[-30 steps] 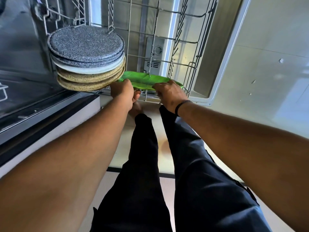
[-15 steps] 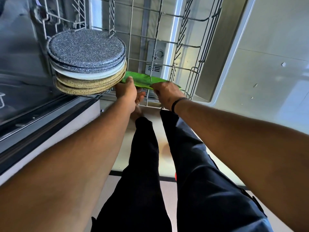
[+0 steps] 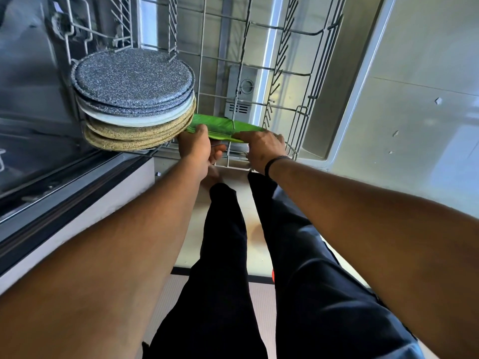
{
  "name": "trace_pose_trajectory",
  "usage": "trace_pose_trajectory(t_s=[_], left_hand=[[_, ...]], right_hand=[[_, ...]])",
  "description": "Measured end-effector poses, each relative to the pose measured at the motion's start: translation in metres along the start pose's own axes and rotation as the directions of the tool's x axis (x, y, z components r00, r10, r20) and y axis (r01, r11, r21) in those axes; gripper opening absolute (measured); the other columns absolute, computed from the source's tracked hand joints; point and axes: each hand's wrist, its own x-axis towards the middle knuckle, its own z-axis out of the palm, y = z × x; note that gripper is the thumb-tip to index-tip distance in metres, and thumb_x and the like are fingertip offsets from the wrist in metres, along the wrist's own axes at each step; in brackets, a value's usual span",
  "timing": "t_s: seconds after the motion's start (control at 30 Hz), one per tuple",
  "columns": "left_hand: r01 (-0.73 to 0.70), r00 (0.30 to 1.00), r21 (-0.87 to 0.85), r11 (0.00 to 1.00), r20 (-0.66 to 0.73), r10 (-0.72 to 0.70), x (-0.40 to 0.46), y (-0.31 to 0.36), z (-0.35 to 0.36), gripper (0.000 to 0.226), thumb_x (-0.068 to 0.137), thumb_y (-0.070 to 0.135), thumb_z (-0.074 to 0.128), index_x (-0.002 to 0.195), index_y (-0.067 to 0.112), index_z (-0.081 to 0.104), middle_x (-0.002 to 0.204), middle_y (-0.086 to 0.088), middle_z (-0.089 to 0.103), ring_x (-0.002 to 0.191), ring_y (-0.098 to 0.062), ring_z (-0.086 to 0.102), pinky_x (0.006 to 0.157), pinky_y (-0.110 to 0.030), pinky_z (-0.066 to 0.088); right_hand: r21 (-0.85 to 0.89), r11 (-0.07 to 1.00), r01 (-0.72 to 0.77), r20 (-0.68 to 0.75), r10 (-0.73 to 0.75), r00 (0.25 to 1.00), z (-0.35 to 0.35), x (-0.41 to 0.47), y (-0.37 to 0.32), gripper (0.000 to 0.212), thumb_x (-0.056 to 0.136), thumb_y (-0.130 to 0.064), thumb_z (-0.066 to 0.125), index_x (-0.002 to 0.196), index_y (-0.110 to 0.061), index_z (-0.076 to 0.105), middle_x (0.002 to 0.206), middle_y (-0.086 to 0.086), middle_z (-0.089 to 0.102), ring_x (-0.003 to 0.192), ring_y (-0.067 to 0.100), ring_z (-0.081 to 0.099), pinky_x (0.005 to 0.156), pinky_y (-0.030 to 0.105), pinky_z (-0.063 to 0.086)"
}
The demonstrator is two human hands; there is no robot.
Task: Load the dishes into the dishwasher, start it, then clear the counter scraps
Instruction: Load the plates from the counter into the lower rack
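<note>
Speckled matt grey plates (image 3: 133,80), grainy tan plates (image 3: 140,137), glossy green plate (image 3: 219,126), coated wire rack (image 3: 259,66), brushed steel door (image 3: 350,73)

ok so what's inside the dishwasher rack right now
A row of plates stands at the rack's left side: speckled grey, white, then tan. Both hands, left and right, hold a green plate beside them. Its lower edge is covered.

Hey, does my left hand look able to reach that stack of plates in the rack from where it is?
Probably yes. The left hand grips the green plate right beside the stack of plates, nothing between them, but it must drop that grip first.
</note>
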Motion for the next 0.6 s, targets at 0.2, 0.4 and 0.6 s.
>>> trace_pose_trajectory(t_s=[0.2,0.4,0.6], left_hand=[[0.02,0.998,-0.005,1.0,0.068,-0.019,0.003,-0.001,-0.002,0.017,0.102,0.022,0.048,0.093,0.01,0.055,0.057,-0.007,0.07,0.048,-0.015,0.066,0.043,-0.021,0.048],[0.029,0.989,0.014,0.999,0.142,-0.031,-0.003,-0.002,0.007,0.015,0.1,0.019,0.053,0.093,0.007,0.06,0.059,-0.008,0.071,0.044,-0.011,0.062,0.04,-0.019,0.046],[0.026,0.971,0.003,1.0,0.237,-0.026,-0.004,-0.013,0.017,0.019,0.099,0.024,0.061,0.112,0.01,0.061,0.07,-0.01,0.075,0.055,-0.013,0.07,0.04,-0.019,0.045]], right_hand=[[0.163,0.985,-0.062,0.057,0.053,0.997,-0.006,0.009,0.011,0.068,0.09,0.01,0.044,0.135,-0.039,0.06,0.137,0.007,0.06,0.121,0.026,0.059,0.1,0.027,0.046],[0.158,0.976,-0.147,0.069,0.138,0.988,-0.01,0.012,0.028,0.057,0.089,0.001,0.044,0.134,-0.028,0.062,0.125,0.01,0.063,0.108,0.029,0.063,0.096,0.034,0.053],[0.166,0.97,-0.176,-0.004,0.179,0.984,-0.005,0.005,0.048,0.061,0.086,0.002,0.046,0.13,-0.037,0.064,0.127,0.009,0.055,0.106,0.026,0.063,0.108,0.038,0.047]])
